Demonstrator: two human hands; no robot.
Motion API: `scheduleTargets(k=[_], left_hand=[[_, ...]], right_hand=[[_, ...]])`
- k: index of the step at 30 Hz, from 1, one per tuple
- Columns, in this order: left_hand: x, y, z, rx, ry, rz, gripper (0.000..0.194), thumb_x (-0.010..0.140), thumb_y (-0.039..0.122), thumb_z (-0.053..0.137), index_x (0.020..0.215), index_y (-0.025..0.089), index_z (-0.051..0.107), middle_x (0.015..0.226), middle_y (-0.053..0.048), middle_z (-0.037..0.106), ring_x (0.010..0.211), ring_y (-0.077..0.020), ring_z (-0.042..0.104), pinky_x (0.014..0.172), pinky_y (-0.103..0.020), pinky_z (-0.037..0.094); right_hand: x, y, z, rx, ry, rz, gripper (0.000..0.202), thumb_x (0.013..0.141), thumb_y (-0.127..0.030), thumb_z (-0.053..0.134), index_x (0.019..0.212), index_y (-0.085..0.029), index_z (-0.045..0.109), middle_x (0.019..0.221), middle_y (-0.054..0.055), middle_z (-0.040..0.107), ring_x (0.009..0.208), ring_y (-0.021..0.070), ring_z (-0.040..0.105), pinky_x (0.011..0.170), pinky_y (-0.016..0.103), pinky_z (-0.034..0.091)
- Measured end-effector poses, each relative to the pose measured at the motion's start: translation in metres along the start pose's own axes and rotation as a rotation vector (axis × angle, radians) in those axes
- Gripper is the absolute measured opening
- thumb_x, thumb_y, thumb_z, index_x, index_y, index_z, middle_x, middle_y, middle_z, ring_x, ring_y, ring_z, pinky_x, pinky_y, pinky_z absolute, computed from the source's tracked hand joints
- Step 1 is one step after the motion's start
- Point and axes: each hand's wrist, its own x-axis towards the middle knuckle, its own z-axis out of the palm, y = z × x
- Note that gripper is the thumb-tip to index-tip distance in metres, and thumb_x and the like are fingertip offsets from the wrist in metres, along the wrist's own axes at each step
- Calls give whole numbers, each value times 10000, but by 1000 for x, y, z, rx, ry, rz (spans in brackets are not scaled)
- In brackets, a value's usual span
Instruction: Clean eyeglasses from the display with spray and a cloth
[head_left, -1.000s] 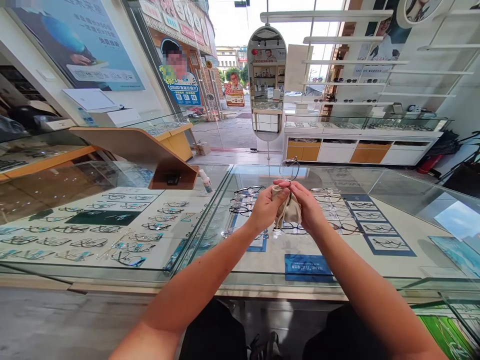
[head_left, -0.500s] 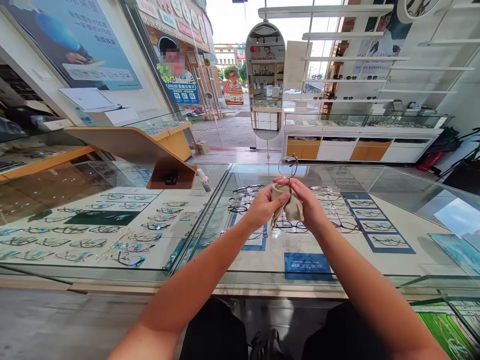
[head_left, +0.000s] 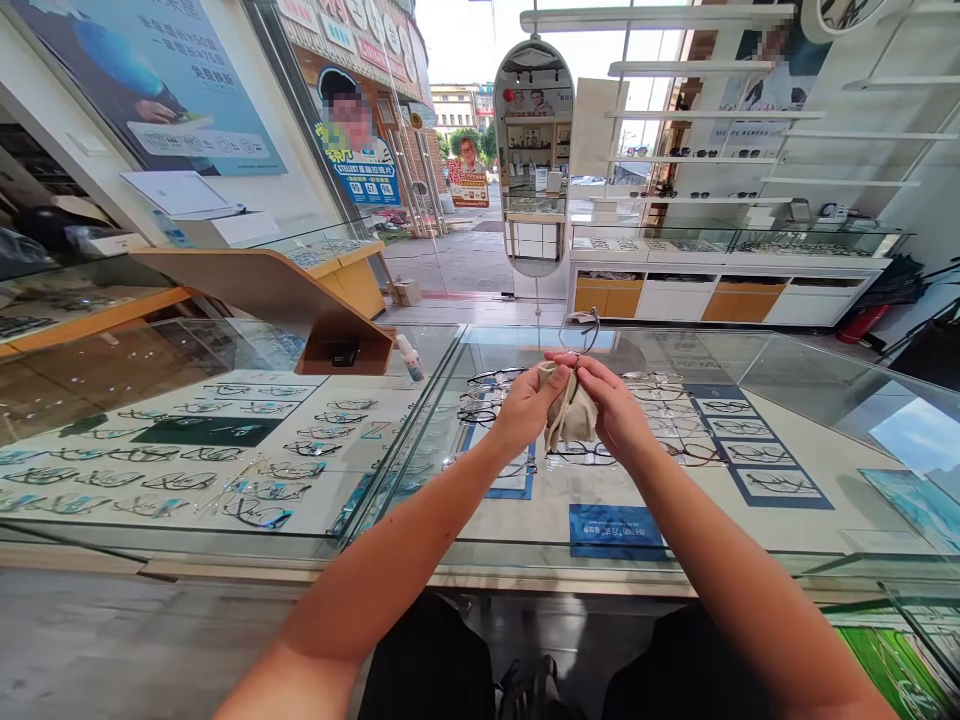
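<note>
My left hand [head_left: 526, 405] is closed on a beige cloth [head_left: 574, 415] that hangs in folds between my palms. My right hand [head_left: 613, 405] is closed too, its fingers pinching a pair of eyeglasses [head_left: 580, 332] with a thin round rim. One lens ring stands upright above my fingertips; the rest of the frame is hidden by the cloth and fingers. Both hands touch each other over the glass counter [head_left: 480, 545]. Beneath the glass lie several eyeglass frames [head_left: 697, 453], some in rows on a blue-edged display card [head_left: 757, 455].
To the left, a brown slanted stand [head_left: 262, 290] rises over the counter beside a small white spray bottle [head_left: 410, 358]. A blue sign [head_left: 616, 532] lies near the front edge. An oval mirror [head_left: 534, 160] hangs ahead, with wall shelves [head_left: 705, 115] to its right.
The cloth's folds have shifted, with my left thumb now higher near the glasses. Both hands stay in nearly the same place, and the lens ring still stands above them.
</note>
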Motion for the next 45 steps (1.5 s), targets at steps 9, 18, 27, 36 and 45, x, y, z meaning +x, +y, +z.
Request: scheduleTargets(k=[9, 18, 27, 36, 45], left_hand=[[-2, 2, -1, 15, -45, -20, 523, 809, 649, 873, 980, 174, 735, 757, 21, 638, 754, -130, 601, 771, -262, 524], [0, 3, -10, -123, -25, -169, 497, 744, 596, 926, 903, 163, 741, 763, -17, 661, 743, -152, 616, 673, -254, 519], [0, 11, -19, -45, -293, -174, 472, 845, 508, 885, 1139, 163, 752, 909, -54, 716, 811, -168, 655, 742, -272, 521], [-3, 7, -12, 64, -194, -67, 567, 788, 500, 941, 1179, 159, 714, 991, -61, 751, 852, -160, 676, 780, -267, 539], [-4, 2, 2, -30, 16, 3, 551, 753, 614, 924, 1020, 176, 723, 800, 8, 690, 703, -122, 631, 668, -246, 517]], right_hand=[[1, -2, -3, 19, 11, 13, 251, 900, -476, 790, 1074, -305, 850, 1452, 2, 752, 1371, 292, 651, 1121, 410, 534], [1, -3, -6, 16, 33, 35, 300, 905, -490, 781, 1126, -296, 843, 1341, 34, 805, 1306, 314, 699, 1099, 439, 550], [5, -2, -12, 54, 76, 27, 317, 857, -491, 808, 1090, -281, 851, 1287, 50, 823, 1272, 319, 709, 1095, 447, 554], [3, -1, -7, 47, 51, 59, 335, 872, -500, 815, 1127, -284, 839, 1347, 47, 801, 1204, 287, 726, 1030, 405, 569], [-2, 5, 1, -12, -5, 34, 405, 923, -554, 769, 1250, -320, 821, 1304, 20, 811, 1227, 277, 721, 1057, 390, 560]])
